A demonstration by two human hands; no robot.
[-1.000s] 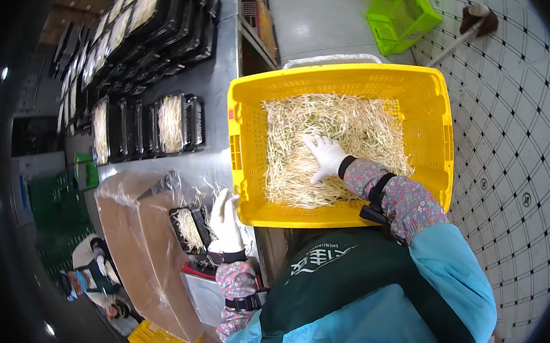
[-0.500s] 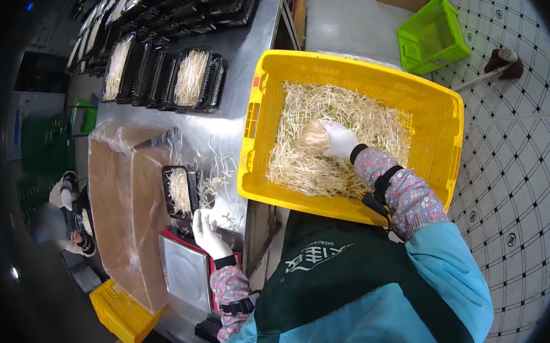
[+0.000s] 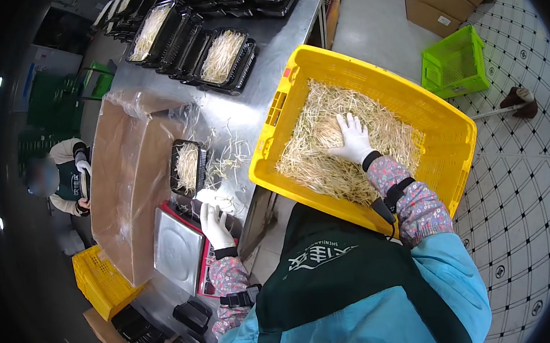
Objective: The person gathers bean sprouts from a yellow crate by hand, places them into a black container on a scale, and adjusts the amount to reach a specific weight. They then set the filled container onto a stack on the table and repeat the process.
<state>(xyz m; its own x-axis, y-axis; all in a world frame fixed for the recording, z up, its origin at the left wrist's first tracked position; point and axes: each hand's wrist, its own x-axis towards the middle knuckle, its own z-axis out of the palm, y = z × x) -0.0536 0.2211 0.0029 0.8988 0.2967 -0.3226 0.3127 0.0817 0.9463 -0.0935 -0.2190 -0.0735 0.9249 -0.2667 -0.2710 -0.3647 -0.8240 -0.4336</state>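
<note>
My right hand (image 3: 353, 140), in a white glove, lies on the bean sprouts (image 3: 332, 167) inside a yellow crate (image 3: 442, 139). Its fingers are spread; parts of the thumb side touch the sprouts. My left hand (image 3: 216, 228), also gloved, hovers with fingers apart above the red-edged scale (image 3: 179, 245) and holds nothing visible. Just beyond it sits a black plastic tray (image 3: 187, 168) partly filled with sprouts. Loose sprouts (image 3: 228, 161) and a crumpled white item (image 3: 216, 200) lie on the steel table beside that tray.
A cardboard box (image 3: 123, 188) lined with clear plastic stands left of the scale. Filled and stacked black trays (image 3: 222, 57) occupy the far table. A green crate (image 3: 454, 63) and cartons (image 3: 445, 0) are on the floor at right. Another person (image 3: 68, 176) is at far left.
My right hand has gone from fingers bunched on the sprouts to fingers spread over them. My left hand stays near the scale. The whole view has shifted and turned slightly.
</note>
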